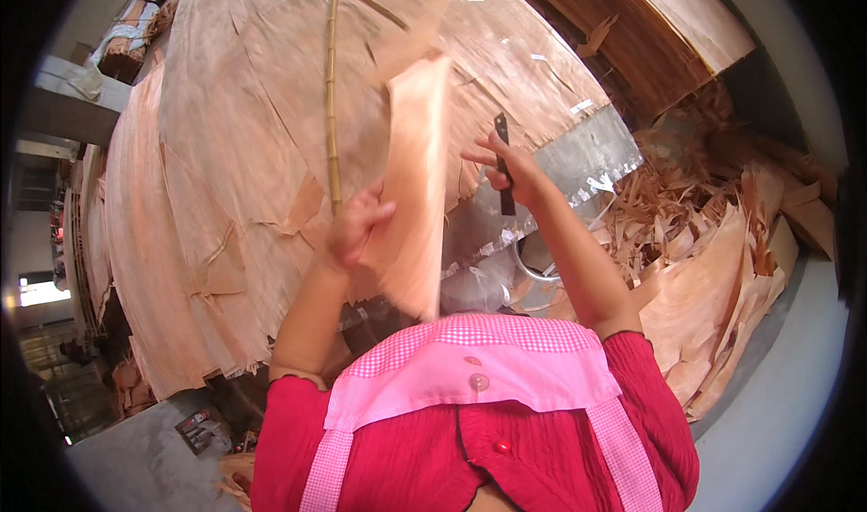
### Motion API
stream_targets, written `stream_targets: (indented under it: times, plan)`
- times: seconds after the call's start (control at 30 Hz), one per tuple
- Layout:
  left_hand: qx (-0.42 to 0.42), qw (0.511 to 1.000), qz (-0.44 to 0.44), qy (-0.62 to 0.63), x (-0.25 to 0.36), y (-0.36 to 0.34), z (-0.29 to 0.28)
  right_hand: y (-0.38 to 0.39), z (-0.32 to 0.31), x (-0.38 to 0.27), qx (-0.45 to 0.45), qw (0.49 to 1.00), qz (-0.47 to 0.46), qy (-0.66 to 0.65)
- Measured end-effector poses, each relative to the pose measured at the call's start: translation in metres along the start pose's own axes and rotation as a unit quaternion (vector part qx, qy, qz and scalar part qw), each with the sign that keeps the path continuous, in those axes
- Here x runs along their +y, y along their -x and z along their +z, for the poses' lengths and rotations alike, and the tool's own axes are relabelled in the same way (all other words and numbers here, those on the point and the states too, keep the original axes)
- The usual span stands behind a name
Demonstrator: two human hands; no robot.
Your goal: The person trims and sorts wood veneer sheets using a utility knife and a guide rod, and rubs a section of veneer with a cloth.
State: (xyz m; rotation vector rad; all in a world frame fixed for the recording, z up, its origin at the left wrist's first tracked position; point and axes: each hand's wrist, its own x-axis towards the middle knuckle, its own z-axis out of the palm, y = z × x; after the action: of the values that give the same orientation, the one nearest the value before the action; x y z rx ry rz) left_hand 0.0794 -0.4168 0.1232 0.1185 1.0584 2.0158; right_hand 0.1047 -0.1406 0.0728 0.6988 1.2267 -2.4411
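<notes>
- The left hand (359,223) held the wood strip (417,178) by its left side, thumb toward its face; blur hid the exact finger contact. The grip looked narrow, probably because so thin a piece needed only a light pinch.
- The wood strip stood raised above the near edge of the table (582,153), its lower end close to the apron (479,358), perhaps so its length was steadied near the body.
- The right hand (517,164) held the dark blade (507,196) between thumb and fingers, other fingers spread toward the strip but apart from it. That loose hold seemed meant to leave those fingers free while the tool stayed within reach.
- Large wood sheets (244,142) covered most of the table, leaving bare metal along its right edge, where small white pieces (600,183) lay, probably for easy picking.
- The bamboo stick (332,88) lay across the sheets, running from the far edge toward the near one, perhaps as a weight holding them flat.
- Scraps (673,214) were heaped beyond the right edge, seemingly out of the way.
</notes>
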Motion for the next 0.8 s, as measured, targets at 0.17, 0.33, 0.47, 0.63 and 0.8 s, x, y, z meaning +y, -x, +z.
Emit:
stream_targets:
  times: [0.17,0.33,0.47,0.63,0.8]
  plan:
    - [-0.048,0.994,-0.08,0.052,0.015,0.05,-0.017,-0.044,0.004,0.028,-0.123,0.976,0.038,-0.176]
    - [-0.102,0.987,-0.043,0.113,0.016,0.069,-0.02,-0.058,0.014,0.034,-0.267,0.914,0.033,-0.302]
    - [-0.127,0.978,-0.047,0.157,0.021,0.06,0.013,-0.036,0.008,0.016,-0.205,0.918,0.034,-0.337]
    - [-0.127,0.988,-0.079,0.04,0.042,-0.002,0.013,0.013,-0.062,-0.035,-0.104,0.908,-0.178,-0.364]
    - [-0.144,0.942,-0.095,-0.289,0.098,-0.148,0.055,0.117,-0.103,-0.069,0.209,0.851,-0.449,-0.177]
